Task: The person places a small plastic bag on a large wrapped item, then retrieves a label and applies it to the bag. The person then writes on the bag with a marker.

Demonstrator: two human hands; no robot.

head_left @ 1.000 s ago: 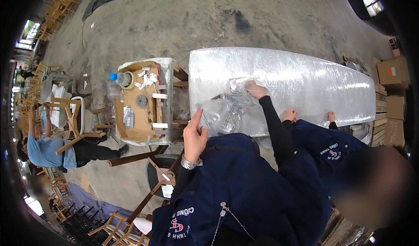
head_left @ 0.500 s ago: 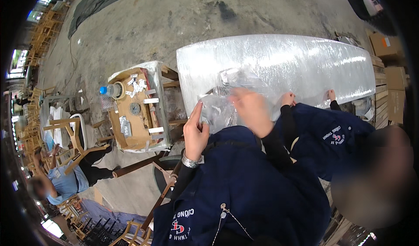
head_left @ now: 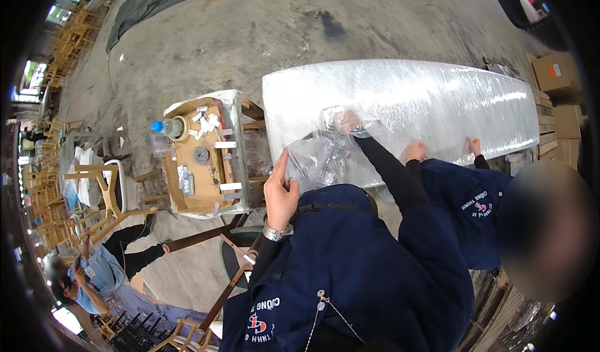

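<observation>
A clear plastic bag (head_left: 306,155) lies at the near left end of a long panel (head_left: 437,95) wrapped in shiny film. Small silvery pieces show through the bag, too unclear to name. My left hand (head_left: 281,196), a metal-banded watch on its wrist, holds the bag's left edge between thumb and fingers, with the index finger pointing straight away from me. Stretched farther forward, my right hand (head_left: 347,122) is over the crumpled plastic at the bag's far side. Motion blur and plastic hide its fingers.
Left of the panel stands a cardboard tray (head_left: 215,158) with a tape roll (head_left: 180,128), a blue-capped bottle (head_left: 165,127) and small white packets. At my right a co-worker's hands (head_left: 417,152) rest by the panel's near edge. Cardboard boxes (head_left: 555,70) are stacked far right.
My right hand has moved forward, away from me, onto the crumpled plastic. The left hand keeps its place at the bag's edge. At far left, a person in light blue has shifted.
</observation>
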